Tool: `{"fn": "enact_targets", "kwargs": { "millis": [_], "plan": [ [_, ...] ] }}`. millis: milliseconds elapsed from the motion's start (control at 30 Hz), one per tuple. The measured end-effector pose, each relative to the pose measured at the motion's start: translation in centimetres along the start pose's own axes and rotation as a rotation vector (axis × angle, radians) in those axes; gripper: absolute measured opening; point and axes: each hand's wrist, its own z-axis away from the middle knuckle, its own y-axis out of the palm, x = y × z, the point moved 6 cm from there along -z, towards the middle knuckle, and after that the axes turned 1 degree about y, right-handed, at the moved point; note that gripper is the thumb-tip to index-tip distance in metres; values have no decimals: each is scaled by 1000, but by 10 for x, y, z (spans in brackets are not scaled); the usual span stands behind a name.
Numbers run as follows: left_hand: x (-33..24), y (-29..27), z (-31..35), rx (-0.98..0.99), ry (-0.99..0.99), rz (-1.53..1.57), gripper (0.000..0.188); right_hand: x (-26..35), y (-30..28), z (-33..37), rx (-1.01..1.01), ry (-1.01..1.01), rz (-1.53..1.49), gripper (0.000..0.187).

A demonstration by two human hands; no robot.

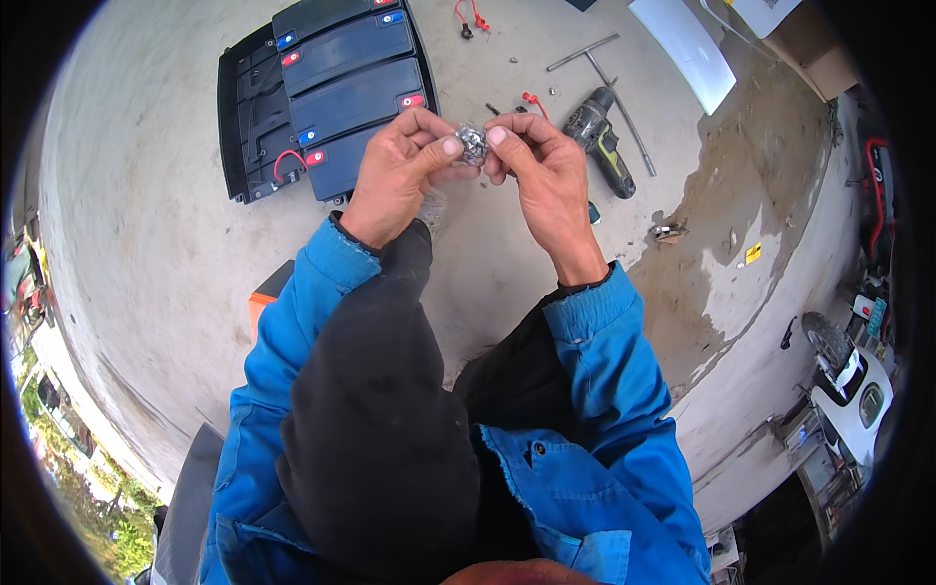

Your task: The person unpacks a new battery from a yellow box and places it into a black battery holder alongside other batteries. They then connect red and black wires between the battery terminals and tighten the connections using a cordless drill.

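Observation:
Between my two hands is a small clear plastic bag of shiny metal hardware (472,144), pinched from both sides. My left hand (395,175) is closed with its thumb and fingers on the bag's left side. My right hand (548,185) grips the right edge between thumb and fingertips. The single pieces inside are too small to tell apart. Just beyond my left hand stand several dark batteries (353,51) with red and blue terminal caps, in a black tray (232,127). A short red cable (289,156) runs to one terminal.
On the concrete floor to the right lie a cordless drill (609,161), a T-handle wrench (632,122) and small metal parts (670,232). Red-capped leads (478,18) lie at the top. A white panel (687,54) rests near a cardboard box (811,49). A wheeled white vehicle (858,400) stands far right.

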Motion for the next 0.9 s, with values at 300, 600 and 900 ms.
{"fn": "enact_targets", "kwargs": {
  "millis": [300,600,900],
  "plan": [
    [1,40,-9,47,89,-486,19,12,-35,15,-42,-228,383,15],
    [35,44,5,158,-50,-651,18,-3,-51,41,25,-170,744,13],
    [39,51,8,275,56,-846,8,-14,-52,51,37,-20,801,21]
  ]
}}
